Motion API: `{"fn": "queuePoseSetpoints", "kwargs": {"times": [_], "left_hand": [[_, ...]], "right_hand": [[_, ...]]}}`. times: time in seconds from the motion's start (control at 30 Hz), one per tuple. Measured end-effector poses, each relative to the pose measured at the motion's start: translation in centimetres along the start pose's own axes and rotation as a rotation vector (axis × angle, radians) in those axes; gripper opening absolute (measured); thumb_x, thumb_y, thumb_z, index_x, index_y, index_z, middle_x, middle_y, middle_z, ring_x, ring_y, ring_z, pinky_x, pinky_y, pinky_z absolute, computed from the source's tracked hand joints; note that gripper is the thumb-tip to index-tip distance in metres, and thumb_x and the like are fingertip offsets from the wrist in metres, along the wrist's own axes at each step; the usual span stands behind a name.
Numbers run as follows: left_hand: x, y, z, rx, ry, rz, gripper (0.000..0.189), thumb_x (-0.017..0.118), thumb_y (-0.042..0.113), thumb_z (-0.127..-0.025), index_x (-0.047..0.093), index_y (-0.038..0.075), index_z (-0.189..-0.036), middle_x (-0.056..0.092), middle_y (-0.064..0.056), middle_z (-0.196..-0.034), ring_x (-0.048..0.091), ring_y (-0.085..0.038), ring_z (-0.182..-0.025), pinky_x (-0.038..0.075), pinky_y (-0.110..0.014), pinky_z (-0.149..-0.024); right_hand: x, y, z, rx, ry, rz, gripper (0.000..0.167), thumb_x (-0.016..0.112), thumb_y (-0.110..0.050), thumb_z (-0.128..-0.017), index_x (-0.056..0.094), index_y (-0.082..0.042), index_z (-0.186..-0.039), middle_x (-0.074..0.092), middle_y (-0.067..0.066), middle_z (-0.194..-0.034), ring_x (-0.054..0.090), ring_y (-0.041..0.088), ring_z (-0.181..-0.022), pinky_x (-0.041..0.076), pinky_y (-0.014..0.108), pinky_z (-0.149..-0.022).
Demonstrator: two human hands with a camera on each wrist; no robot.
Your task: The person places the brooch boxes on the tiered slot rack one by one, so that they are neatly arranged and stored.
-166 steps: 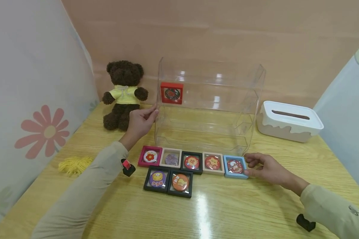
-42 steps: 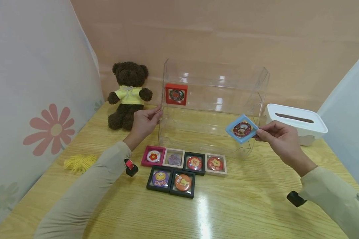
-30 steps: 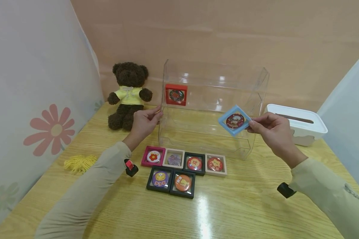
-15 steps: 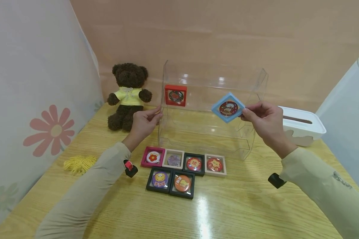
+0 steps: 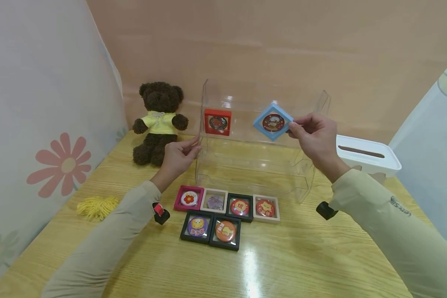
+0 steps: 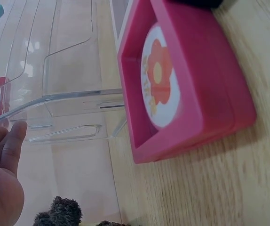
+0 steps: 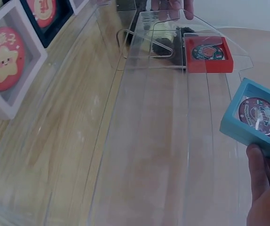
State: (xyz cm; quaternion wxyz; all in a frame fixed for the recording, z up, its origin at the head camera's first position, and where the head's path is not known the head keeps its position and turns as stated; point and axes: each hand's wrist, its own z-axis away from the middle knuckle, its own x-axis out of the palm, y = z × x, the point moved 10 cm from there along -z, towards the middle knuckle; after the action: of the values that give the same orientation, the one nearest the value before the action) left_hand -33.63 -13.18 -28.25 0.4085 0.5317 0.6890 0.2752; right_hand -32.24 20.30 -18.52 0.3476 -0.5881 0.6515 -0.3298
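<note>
Here, my right hand (image 5: 318, 138) pinched a blue frame (image 5: 273, 121) by one corner, thumb in front, holding it tipped like a diamond before the upper part of a clear plastic stand (image 5: 246, 141); whether frame and stand touched, I could not tell. The frame was square and smooth-edged, with a round, dark-red badge behind a see-through film, its lettering too small to read. My left hand (image 5: 178, 160) pinched the stand's thin left side panel between thumb and fingers. A boxy red frame (image 5: 217, 122) stood upright on the stand, at its left end. On the glossy, wood-grained counter (image 5: 290, 260) lay a thick-walled pink frame (image 5: 188, 198), two pale frames (image 5: 266, 208) and three black frames (image 5: 225, 232), flat and side by side in two rows. One pale frame held a lilac shape I could not make out. A curly-furred bear (image 5: 159, 124) in a yellow top was at left, near a loose bundle of yellow yarn (image 5: 97, 207). My right hand and wrist hid one end of a white-lidded tissue box (image 5: 372, 161); from my left wrist, only a cut-off corner of the blue frame showed.
</note>
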Motion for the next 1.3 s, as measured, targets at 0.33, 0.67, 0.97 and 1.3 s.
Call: {"fn": "queuePoseSetpoints", "kwargs": {"times": [0.33, 0.67, 0.97, 1.3], "left_hand": [[0.0, 0.1, -0.1, 0.008, 0.004, -0.014, 0.030, 0.066, 0.006, -0.090, 0.065, 0.003, -0.119, 0.069, -0.015, -0.098, 0.069, -0.020, -0.084, 0.055, -0.022, -0.058], [-0.1, 0.1, 0.1, -0.006, 0.008, 0.022, 0.028, 0.067, 0.004, -0.089, 0.065, -0.001, -0.116, 0.067, -0.019, -0.101, 0.068, -0.028, -0.087, 0.054, -0.021, -0.062], [0.0, 0.4, 0.1, 0.005, 0.016, 0.025, 0.027, 0.069, 0.005, -0.087, 0.066, -0.002, -0.113, 0.068, -0.018, -0.094, 0.068, -0.027, -0.083, 0.055, -0.023, -0.063], [0.1, 0.3, 0.3, 0.000, 0.015, 0.051, 0.026, 0.068, 0.001, -0.087, 0.065, -0.006, -0.112, 0.067, -0.022, -0.095, 0.068, -0.032, -0.082, 0.055, -0.022, -0.064]], "right_hand": [[1.6, 0.4, -1.4, 0.031, 0.003, 0.168, 0.006, 0.067, 0.001, -0.087, 0.065, 0.006, -0.091, 0.066, 0.011, -0.087, 0.067, 0.015, -0.072, 0.055, 0.025, -0.069], [2.9, 0.3, -2.4, 0.045, -0.029, 0.271, 0.005, 0.068, -0.002, -0.087, 0.066, 0.001, -0.090, 0.066, 0.011, -0.091, 0.066, 0.016, -0.074, 0.055, 0.023, -0.070], [4.3, 0.3, -2.7, 0.018, -0.036, 0.308, 0.007, 0.068, -0.002, -0.086, 0.068, -0.007, -0.082, 0.066, 0.014, -0.094, 0.065, 0.011, -0.074, 0.054, 0.021, -0.067], [6.0, 0.5, -2.8, 0.015, -0.094, 0.475, 0.012, 0.069, -0.008, -0.088, 0.065, 0.003, -0.092, 0.067, 0.010, -0.101, 0.066, 0.017, -0.082, 0.053, 0.019, -0.064]]}}
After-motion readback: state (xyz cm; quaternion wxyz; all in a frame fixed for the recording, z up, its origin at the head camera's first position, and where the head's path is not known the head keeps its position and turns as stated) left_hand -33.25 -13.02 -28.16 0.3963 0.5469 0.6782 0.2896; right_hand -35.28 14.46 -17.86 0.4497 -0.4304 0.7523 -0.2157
